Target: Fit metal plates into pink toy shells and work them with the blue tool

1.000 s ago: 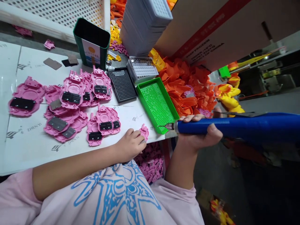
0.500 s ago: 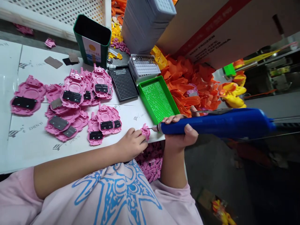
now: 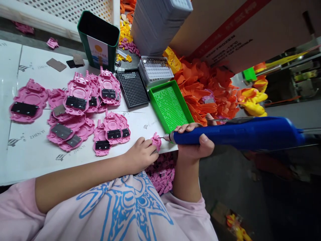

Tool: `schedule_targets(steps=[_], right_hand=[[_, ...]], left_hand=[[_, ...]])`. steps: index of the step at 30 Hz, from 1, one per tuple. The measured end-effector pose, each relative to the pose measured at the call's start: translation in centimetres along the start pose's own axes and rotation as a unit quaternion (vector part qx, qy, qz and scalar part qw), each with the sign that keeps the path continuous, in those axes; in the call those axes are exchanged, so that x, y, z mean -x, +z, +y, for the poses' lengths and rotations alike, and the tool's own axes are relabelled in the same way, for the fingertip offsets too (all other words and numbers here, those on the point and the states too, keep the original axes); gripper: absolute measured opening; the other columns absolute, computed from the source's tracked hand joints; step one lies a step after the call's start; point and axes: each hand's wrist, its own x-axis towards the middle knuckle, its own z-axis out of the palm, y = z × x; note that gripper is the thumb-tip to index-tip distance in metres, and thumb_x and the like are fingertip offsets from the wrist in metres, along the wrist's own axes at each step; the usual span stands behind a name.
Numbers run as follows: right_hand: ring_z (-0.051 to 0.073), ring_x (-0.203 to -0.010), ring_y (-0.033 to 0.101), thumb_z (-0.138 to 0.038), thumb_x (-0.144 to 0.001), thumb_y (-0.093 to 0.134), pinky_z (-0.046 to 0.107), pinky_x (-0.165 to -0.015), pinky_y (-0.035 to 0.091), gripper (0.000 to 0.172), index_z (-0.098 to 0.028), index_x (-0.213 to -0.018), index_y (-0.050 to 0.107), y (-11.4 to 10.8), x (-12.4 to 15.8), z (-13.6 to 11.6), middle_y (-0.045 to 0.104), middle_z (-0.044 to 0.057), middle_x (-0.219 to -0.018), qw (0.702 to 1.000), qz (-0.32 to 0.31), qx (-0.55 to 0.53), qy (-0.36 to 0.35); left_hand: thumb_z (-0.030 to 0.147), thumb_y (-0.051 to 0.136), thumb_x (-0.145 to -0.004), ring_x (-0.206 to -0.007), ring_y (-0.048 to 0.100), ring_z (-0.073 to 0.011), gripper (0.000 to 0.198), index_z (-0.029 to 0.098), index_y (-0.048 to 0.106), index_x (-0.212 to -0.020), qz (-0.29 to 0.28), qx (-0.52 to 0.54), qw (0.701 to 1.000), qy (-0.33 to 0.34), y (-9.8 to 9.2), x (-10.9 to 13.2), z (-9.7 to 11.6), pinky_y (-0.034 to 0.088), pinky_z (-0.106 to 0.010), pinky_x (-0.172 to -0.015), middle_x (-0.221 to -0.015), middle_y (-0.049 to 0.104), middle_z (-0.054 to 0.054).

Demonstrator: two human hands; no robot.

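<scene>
My right hand (image 3: pixel 195 140) is wrapped round a blue electric screwdriver (image 3: pixel 240 133), held sideways with its bit pointing left. The bit's tip meets a small pink plastic part (image 3: pixel 156 142) at the table's front edge. My left hand (image 3: pixel 142 154) is closed on that pink part, fingers bent over its left side and hiding much of it. Left of my hands lie several pink plastic housings (image 3: pixel 114 125) with black or grey plates screwed on, some overlapping. A green perforated tray (image 3: pixel 173 105) with small bright bits in it stands just beyond the screwdriver's tip.
A black perforated tray (image 3: pixel 132 88) and a stack of clear trays (image 3: pixel 155 70) sit behind. A dark green bin (image 3: pixel 97 43) stands at the back. Orange parts (image 3: pixel 200 87) are heaped at right beside a large carton (image 3: pixel 225 33). More pink parts (image 3: pixel 162 175) lie below the table edge.
The whole view has shifted slightly. Both hands, the screwdriver and the pink part keep the same positions relative to each other.
</scene>
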Motion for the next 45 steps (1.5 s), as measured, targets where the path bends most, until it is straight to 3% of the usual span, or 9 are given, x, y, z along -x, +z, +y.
schedule_targets(steps=[12,20,26,30,34,36,39,42,45], right_hand=[[0.013,-0.049,0.054,-0.038,-0.068,0.054,0.032,-0.054,0.050,0.021,-0.027,-0.086,0.053,-0.1,0.3,0.4,0.052,-0.006,-0.061,1.000,-0.023,-0.007,-0.009],[0.015,-0.054,0.057,-0.037,-0.069,0.067,0.034,-0.056,0.051,0.037,-0.030,-0.101,0.049,0.0,1.5,1.3,0.057,-0.007,-0.067,0.990,-0.135,-0.007,-0.049],[0.015,-0.050,0.054,-0.046,-0.061,0.070,0.034,-0.053,0.050,0.037,-0.025,-0.082,0.049,-0.1,1.0,1.5,0.054,-0.006,-0.058,0.995,-0.105,-0.002,0.004],[0.013,-0.053,0.055,-0.042,-0.062,0.065,0.034,-0.058,0.052,0.027,-0.023,-0.073,0.049,0.0,0.9,0.8,0.054,-0.005,-0.059,0.997,-0.064,-0.005,0.030],[0.011,-0.048,0.053,-0.039,-0.063,0.056,0.031,-0.054,0.050,0.019,-0.023,-0.074,0.050,-0.4,0.6,-1.3,0.051,-0.006,-0.059,1.000,-0.019,-0.014,-0.015],[0.011,-0.046,0.052,-0.038,-0.062,0.054,0.030,-0.051,0.050,0.020,-0.024,-0.076,0.051,-1.2,0.0,-2.5,0.051,-0.006,-0.057,0.998,0.011,-0.008,-0.057],[0.011,-0.045,0.052,-0.035,-0.061,0.054,0.028,-0.049,0.049,0.023,-0.024,-0.082,0.052,-2.8,-1.5,-3.6,0.053,-0.007,-0.057,0.990,0.088,-0.002,-0.113],[0.011,-0.044,0.054,-0.028,-0.060,0.054,0.026,-0.047,0.048,0.023,-0.023,-0.082,0.054,-4.2,-3.3,-3.3,0.056,-0.007,-0.057,0.978,0.164,0.006,-0.129],[0.011,-0.041,0.053,-0.025,-0.058,0.057,0.025,-0.043,0.047,0.020,-0.022,-0.077,0.053,-5.1,-5.1,-1.9,0.056,-0.008,-0.052,0.964,0.239,0.003,-0.115]], left_hand=[[0.028,0.062,-0.089,-0.094,0.048,-0.0235,0.013,0.019,0.065,-0.098,0.017,-0.001,1.000,0.001,0.2,0.1,0.1,0.029,-0.040,-0.076,-0.095,0.065,-0.006],[0.023,0.058,-0.092,-0.091,0.047,-0.0213,0.011,0.020,0.067,-0.098,0.025,-0.043,0.999,-0.004,0.0,0.0,0.4,0.029,-0.038,-0.073,-0.097,0.066,-0.006],[0.025,0.059,-0.092,-0.089,0.048,-0.0214,0.014,0.022,0.068,-0.102,0.012,-0.032,0.999,-0.016,-0.1,0.2,0.5,0.031,-0.036,-0.069,-0.099,0.065,-0.006],[0.025,0.059,-0.091,-0.092,0.051,-0.0233,0.015,0.019,0.067,-0.103,-0.006,-0.030,0.999,-0.026,-0.3,0.2,0.7,0.033,-0.038,-0.072,-0.100,0.067,-0.008],[0.043,0.065,-0.086,-0.103,0.053,-0.0251,0.041,0.018,0.062,-0.119,-0.082,0.067,0.992,0.069,-1.3,0.3,1.2,0.036,-0.038,-0.077,-0.117,0.065,-0.012],[0.042,0.064,-0.086,-0.112,0.053,-0.0258,0.045,0.020,0.059,-0.125,-0.076,0.089,0.988,0.103,-2.5,0.7,1.2,0.037,-0.039,-0.083,-0.124,0.063,-0.011],[0.029,0.060,-0.089,-0.120,0.050,-0.0308,0.034,0.019,0.061,-0.121,-0.018,-0.005,1.000,-0.010,-5.1,2.1,0.6,0.034,-0.044,-0.090,-0.127,0.063,-0.012],[0.025,0.056,-0.090,-0.117,0.049,-0.0366,0.033,0.016,0.061,-0.121,0.017,-0.134,0.977,-0.165,-7.9,4.0,-1.0,0.034,-0.050,-0.088,-0.127,0.063,-0.016],[0.032,0.054,-0.091,-0.115,0.049,-0.0406,0.038,0.014,0.058,-0.124,-0.002,-0.218,0.954,-0.207,-9.7,5.9,-2.8,0.035,-0.052,-0.083,-0.126,0.062,-0.020]])
